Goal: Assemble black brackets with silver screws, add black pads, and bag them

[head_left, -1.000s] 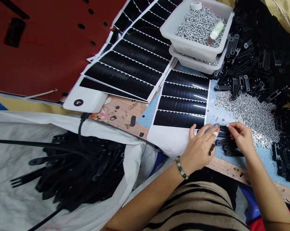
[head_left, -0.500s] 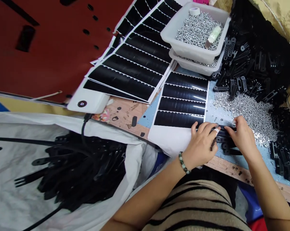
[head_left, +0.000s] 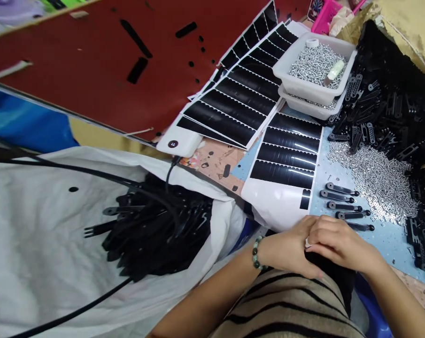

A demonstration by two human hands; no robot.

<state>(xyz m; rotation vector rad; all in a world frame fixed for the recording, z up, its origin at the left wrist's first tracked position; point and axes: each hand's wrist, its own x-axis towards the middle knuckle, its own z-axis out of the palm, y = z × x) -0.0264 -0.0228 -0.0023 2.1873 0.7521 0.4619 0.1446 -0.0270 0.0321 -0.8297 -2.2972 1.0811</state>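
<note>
My left hand [head_left: 292, 249], with a bead bracelet at its wrist, is near my lap at the table edge, its fingers partly covered by the other hand. My right hand [head_left: 334, 238] lies over it with curled fingers, at a small white piece [head_left: 307, 243] on a left finger. Whether anything else is between them is hidden. Beyond the hands, several black jointed parts [head_left: 341, 200] lie in a column on the blue mat [head_left: 316, 209]. To their left is a white sheet [head_left: 268, 202] with black strips and one small black piece [head_left: 305, 199] near its lower edge.
Loose screws and nuts [head_left: 388, 183] are heaped on the right, beside piled black parts [head_left: 391, 103]. Stacked white tubs [head_left: 282, 75] of screws stand at the back. A white sack [head_left: 219, 220] of black parts is at left, crossed by cables. A white device [head_left: 187, 143] sits mid-table.
Both hands have drawn back from the black parts toward my lap and come together. The column of parts is now uncovered. The view has shifted left, and the small black piece on the sheet shows.
</note>
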